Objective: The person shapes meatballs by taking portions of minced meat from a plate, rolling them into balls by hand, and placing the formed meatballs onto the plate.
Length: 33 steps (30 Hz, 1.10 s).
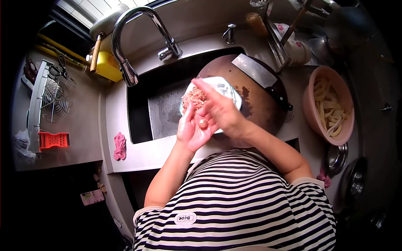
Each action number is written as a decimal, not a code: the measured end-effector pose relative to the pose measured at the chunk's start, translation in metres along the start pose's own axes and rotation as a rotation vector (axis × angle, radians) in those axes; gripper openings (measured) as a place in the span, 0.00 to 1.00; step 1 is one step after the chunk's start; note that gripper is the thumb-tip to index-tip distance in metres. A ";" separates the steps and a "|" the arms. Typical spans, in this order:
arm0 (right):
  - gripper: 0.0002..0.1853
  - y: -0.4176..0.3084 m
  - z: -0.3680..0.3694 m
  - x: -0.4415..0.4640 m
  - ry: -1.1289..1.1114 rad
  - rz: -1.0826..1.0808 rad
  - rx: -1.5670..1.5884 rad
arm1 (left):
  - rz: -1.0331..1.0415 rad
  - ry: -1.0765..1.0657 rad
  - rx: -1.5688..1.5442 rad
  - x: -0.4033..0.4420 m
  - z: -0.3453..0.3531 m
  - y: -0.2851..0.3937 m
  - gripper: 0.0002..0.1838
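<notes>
A small round meatball [203, 124] lies on the upturned palm of my left hand [193, 131], whose fingers are extended. My right hand [228, 113] is just above and to the right, its fingers stretched out and slightly blurred, with nothing seen in it. Behind both hands is a white dish [234, 94] with pink minced meat [197, 97] in its left part. The dish overlaps the edge of a round chopping board [255, 113]; my hands hide its near side. On the board rests a cleaver [255, 71] with a dark handle.
The black sink [161, 113] lies under the board's left side, below a chrome faucet [146, 10]. A pink bowl [310, 104] of pale cut strips stands right. Left are a pink cloth [119, 146], a red grater [54, 140], scissors [62, 67] and a yellow container [109, 67].
</notes>
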State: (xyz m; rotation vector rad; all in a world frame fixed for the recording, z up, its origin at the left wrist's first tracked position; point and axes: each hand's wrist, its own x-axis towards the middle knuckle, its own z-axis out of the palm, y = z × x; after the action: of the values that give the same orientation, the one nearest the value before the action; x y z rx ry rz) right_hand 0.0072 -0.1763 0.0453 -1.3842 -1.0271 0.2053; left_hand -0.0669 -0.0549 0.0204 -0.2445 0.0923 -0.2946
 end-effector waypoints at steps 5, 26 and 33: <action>0.31 -0.003 -0.045 -0.001 0.233 0.254 0.184 | 0.084 0.366 0.513 -0.007 -0.011 0.017 0.27; 0.07 0.101 -0.044 -0.042 -0.162 0.123 -1.039 | 0.187 0.559 0.873 -0.023 -0.042 0.004 0.28; 0.04 0.094 -0.015 -0.029 -0.199 0.175 -0.804 | 0.207 0.566 0.777 -0.035 -0.047 0.008 0.28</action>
State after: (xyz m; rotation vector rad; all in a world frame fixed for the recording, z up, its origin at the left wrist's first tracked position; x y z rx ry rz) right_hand 0.0418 -0.1828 -0.0481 -2.2191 -1.2142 0.0522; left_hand -0.1036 -0.0475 -0.0247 0.6246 0.5453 -0.1683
